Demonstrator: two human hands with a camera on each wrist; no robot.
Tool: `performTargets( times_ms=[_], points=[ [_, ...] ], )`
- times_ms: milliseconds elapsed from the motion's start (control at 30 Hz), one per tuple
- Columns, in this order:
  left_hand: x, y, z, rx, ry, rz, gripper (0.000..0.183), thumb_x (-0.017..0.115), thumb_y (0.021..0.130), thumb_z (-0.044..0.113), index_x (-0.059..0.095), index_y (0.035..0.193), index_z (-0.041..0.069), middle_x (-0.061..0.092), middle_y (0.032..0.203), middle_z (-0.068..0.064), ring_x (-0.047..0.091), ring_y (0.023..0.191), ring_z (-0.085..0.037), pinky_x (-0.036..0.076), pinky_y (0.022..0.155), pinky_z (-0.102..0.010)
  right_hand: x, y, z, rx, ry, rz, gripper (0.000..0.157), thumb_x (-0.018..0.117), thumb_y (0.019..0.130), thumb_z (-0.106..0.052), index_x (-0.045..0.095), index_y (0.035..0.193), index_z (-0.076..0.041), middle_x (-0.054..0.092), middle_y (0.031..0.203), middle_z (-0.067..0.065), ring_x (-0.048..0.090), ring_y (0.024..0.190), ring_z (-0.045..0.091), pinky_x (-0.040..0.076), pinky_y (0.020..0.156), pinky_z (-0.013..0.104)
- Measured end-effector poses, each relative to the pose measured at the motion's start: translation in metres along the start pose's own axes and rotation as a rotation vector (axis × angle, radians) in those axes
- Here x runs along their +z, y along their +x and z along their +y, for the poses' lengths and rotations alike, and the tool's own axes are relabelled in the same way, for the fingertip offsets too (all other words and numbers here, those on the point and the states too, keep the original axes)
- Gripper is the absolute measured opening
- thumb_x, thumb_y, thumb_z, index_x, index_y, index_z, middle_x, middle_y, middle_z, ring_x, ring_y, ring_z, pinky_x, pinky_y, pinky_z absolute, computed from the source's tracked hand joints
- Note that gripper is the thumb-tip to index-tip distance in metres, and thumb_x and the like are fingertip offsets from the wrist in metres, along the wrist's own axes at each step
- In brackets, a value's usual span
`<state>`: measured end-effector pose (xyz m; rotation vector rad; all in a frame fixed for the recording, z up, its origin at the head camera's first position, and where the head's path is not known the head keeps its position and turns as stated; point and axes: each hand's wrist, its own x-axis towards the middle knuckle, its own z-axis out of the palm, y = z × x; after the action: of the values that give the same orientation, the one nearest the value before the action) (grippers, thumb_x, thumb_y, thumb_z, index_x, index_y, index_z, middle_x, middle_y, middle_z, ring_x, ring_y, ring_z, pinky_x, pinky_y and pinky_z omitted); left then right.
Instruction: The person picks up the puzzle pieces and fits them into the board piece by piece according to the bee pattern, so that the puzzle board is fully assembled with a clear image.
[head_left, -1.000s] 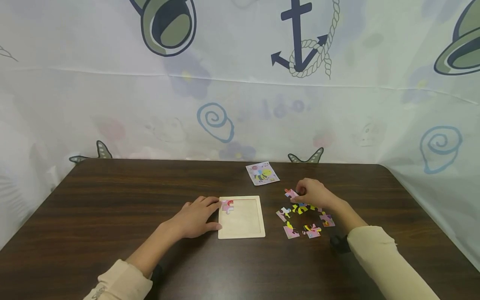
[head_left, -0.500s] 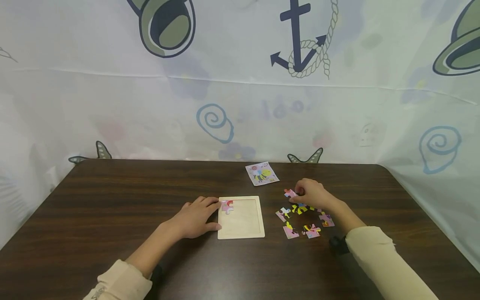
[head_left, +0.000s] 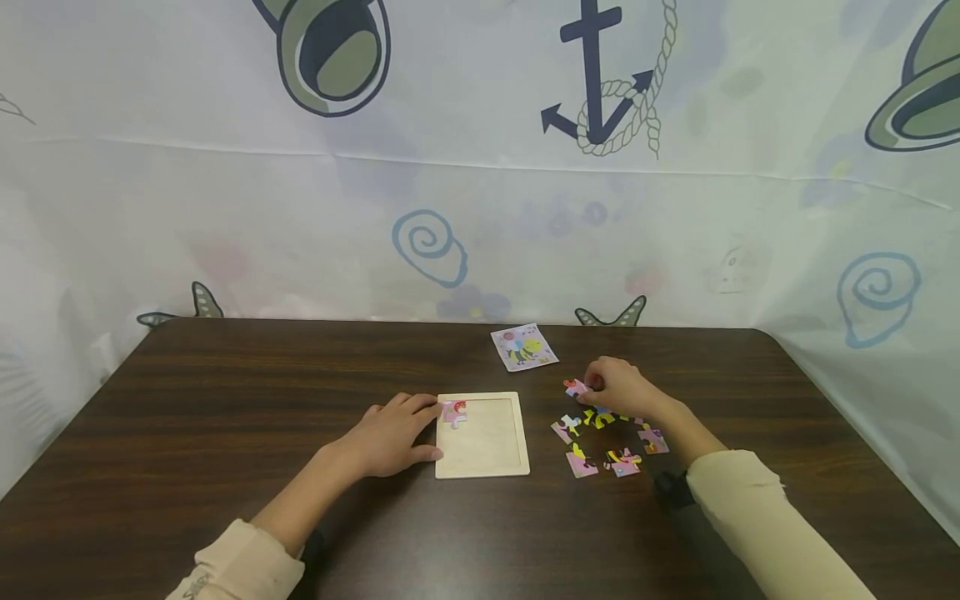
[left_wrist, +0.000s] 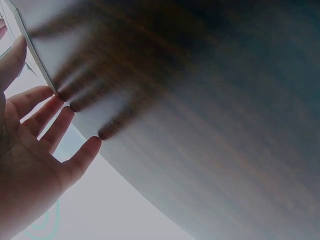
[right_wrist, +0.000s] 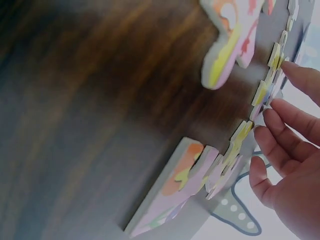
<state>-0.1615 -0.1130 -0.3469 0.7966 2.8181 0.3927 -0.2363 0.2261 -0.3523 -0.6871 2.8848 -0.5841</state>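
**Dark-brown wood-grain table (head_left: 225,400), white printed backdrop (head_left: 495,150): your right hand (head_left: 626,390) pinched a pink-and-red jigsaw piece (head_left: 574,387)**

The white printed backdrop, with its navy anchor (head_left: 592,75) and blue spiral shells (head_left: 429,247), stood behind the far edge of the table as you worked with both arms reaching forward. At your right, thumb and fingers were curled on the jigsaw piece, which sat at the far left of a loose cluster, just beyond its neighbours. Much of it was hidden behind your fingertips.

Near that hand lay a yellow-and-black piece (head_left: 600,418), a pink-and-white piece (head_left: 565,428), a pink-and-yellow piece (head_left: 582,462), a pink piece with yellow and black stripes (head_left: 624,462) and a purple-and-pink piece (head_left: 655,439). The right wrist view showed pieces lying on the wood with pale, thick edges.

Your left hand (head_left: 390,437) lay relaxed, fingers spread, the thumb and fingertips touching the left edge of a square, pale wooden tray (head_left: 483,477). A second pink-and-red piece (head_left: 454,413) sat in the upper-left corner of its recess. Beyond the tray, near the far edge of the table, a square paper card with a cartoon bee (head_left: 525,347) lay at a slant. Both your arms wore cream sleeves (head_left: 780,517).
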Motion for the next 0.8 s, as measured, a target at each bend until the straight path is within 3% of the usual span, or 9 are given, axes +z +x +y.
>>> performTargets(
  times_ms=[800],
  points=[
    [0.0014, 0.0001, -0.0011, 0.004, 0.011, 0.012, 0.060, 0.063, 0.085, 0.034, 0.047, 0.132, 0.002, 0.042, 0.135, -0.014, 0.037, 0.122, -0.033, 0.032, 0.089, -0.059, 0.0010, 0.0017, -0.0024, -0.004, 0.042, 0.008, 0.013, 0.068, 0.078, -0.010, 0.061, 0.084, -0.001, 0.055, 0.081, 0.005, 0.050, 0.071, 0.017, 0.044, 0.064, 0.032]
  ],
)
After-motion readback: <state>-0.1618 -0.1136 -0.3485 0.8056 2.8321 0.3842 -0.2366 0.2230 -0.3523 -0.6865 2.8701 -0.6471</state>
